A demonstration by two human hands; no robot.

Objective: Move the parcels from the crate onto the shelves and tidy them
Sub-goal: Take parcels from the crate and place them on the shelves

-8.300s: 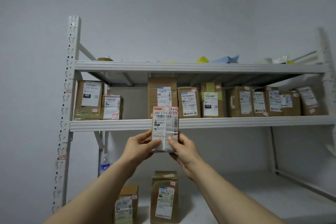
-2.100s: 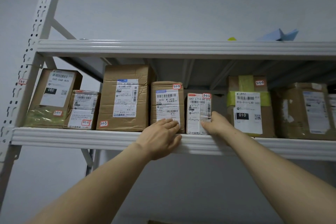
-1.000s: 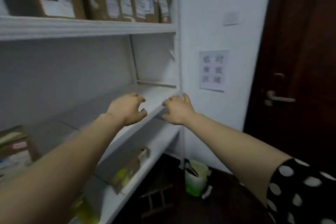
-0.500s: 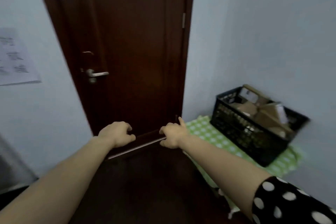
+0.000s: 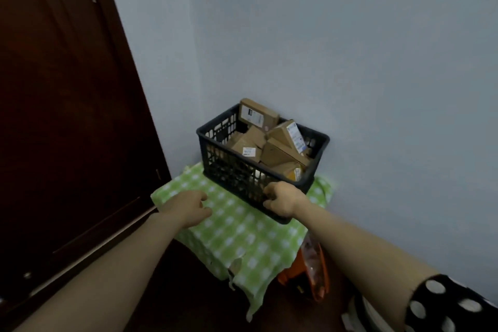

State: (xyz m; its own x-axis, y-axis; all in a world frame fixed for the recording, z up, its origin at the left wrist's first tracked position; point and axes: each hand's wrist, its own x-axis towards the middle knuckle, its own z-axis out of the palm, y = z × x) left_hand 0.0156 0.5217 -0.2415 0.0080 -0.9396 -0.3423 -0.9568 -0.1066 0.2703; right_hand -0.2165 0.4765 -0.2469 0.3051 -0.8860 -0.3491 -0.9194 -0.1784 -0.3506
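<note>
A black plastic crate (image 5: 229, 170) stands in the room's corner on a surface covered by a green checked cloth (image 5: 242, 232). Several brown cardboard parcels (image 5: 275, 152) with white labels lie jumbled inside it; one parcel (image 5: 257, 113) leans against the far rim. My right hand (image 5: 283, 198) hovers in front of the crate's near wall, fingers curled and holding nothing. My left hand (image 5: 188, 207) is over the cloth to the left of the crate, fingers loosely bent and empty.
A dark wooden door (image 5: 62, 116) fills the left side. Pale walls meet behind the crate. An orange bag (image 5: 314, 269) sits on the floor under the cloth's right edge, and a white object (image 5: 355, 312) lies at the bottom right.
The view has swung from the shelves past the door to the crate. The small parcel was left on the shelf. Both empty hands have come close to the crate.
</note>
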